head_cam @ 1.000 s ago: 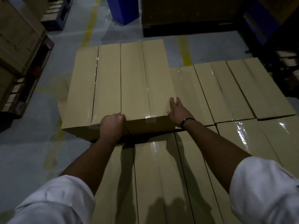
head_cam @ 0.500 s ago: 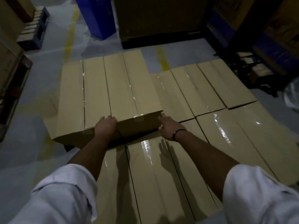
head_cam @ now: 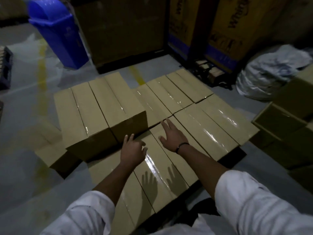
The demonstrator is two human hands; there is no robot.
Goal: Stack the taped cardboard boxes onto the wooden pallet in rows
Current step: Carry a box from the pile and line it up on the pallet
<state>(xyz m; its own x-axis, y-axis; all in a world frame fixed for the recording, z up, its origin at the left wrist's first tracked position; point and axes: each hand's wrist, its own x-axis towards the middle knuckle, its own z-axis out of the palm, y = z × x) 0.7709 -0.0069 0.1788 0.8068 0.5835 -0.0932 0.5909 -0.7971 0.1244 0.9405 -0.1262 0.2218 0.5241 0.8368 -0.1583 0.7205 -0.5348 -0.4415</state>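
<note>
Head view: left hand [head_cam: 133, 150] and right hand [head_cam: 171, 134], fingers spread and empty, hover beside the tan taped cardboard box [head_cam: 115, 102], seemingly squared to begin an upper row.

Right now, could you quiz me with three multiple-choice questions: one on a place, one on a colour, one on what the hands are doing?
1. The raised boxes sit on which side of the bottom layer? A left; B right; C middle.
2. The bin is: A red; B blue; C green.
3. The hands are: A gripping a box; B holding tape; C open, fingers spread.
Answers: 1 A, they top the left end. 2 B, its plastic is plainly blue. 3 C, left hand and right hand show straight fingers, holding nothing.
</note>
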